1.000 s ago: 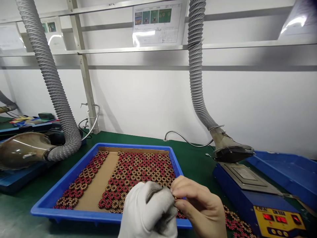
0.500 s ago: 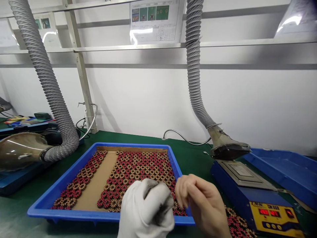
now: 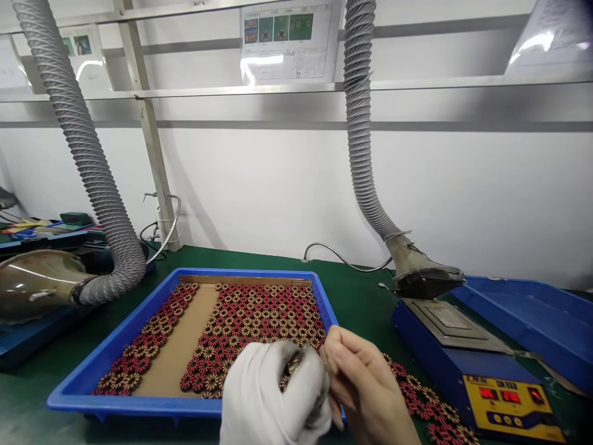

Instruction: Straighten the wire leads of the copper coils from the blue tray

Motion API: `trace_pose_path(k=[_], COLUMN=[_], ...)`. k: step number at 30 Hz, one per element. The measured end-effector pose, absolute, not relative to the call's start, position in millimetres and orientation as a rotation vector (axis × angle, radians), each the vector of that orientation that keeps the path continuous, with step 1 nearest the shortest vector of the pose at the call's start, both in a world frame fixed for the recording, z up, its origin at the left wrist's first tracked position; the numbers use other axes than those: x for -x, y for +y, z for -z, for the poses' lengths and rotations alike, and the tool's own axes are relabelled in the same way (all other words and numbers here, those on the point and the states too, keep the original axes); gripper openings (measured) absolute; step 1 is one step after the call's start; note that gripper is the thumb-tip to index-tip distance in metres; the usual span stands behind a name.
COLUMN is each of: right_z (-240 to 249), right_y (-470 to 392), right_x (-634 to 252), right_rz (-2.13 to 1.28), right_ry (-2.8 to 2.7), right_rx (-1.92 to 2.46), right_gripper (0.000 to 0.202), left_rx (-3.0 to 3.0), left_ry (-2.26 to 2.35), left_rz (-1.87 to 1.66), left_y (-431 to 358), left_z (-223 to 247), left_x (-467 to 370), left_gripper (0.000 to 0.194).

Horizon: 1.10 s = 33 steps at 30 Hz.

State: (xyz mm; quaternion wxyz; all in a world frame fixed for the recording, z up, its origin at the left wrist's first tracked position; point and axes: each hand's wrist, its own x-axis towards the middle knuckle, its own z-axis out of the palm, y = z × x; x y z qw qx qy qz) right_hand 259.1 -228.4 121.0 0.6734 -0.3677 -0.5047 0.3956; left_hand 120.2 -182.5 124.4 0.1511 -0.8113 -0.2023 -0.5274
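Nearest: left hand (image 3: 278, 398), in a white, smudged glove, curled over the near edge of the tray. A copper-toned wound stator (image 3: 288, 374) appears gripped in it; only a patch shows between thumb and forefinger. Bare right hand (image 3: 368, 386) just beside it, thumb and forefinger drawn together at the glove's fingertips; cannot tell whether a wire or anything else is pinched there.

Beneath and beyond the hands: blue tray (image 3: 134, 405), lined with cardboard (image 3: 189, 340). Stators in red and copper tones lie in a wide, close-packed block (image 3: 259, 315), plus a narrow band (image 3: 152, 337) along the left wall; a strip of liner shows between.

Right of tray: loose stators (image 3: 430, 402) on the green bench (image 3: 356, 303), beside a blue unit with lit red displays, probably a solder pot (image 3: 479, 368).

Progress, as judged: one piece in hand, many laid out in both places; which groups are finished and which remain cannot be read from here.

Farther: fume hood (image 3: 417, 266) over the pot, second blue tray (image 3: 532, 315) behind; instruction sheet (image 3: 290, 43) up on the rack.
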Motion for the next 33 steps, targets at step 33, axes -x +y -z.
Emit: trace_pose_path(k=[33], right_z=[-133], right_y=[-229], right_x=[-262], right_rz=[-0.137], right_ry=[-1.453], right_rx=[0.750], right_gripper=[0.011], left_rx=[2.547], left_ry=[-0.582], left_rz=[2.024], left_y=[-179], left_z=[-123], left_x=[-129], left_gripper=[0.026])
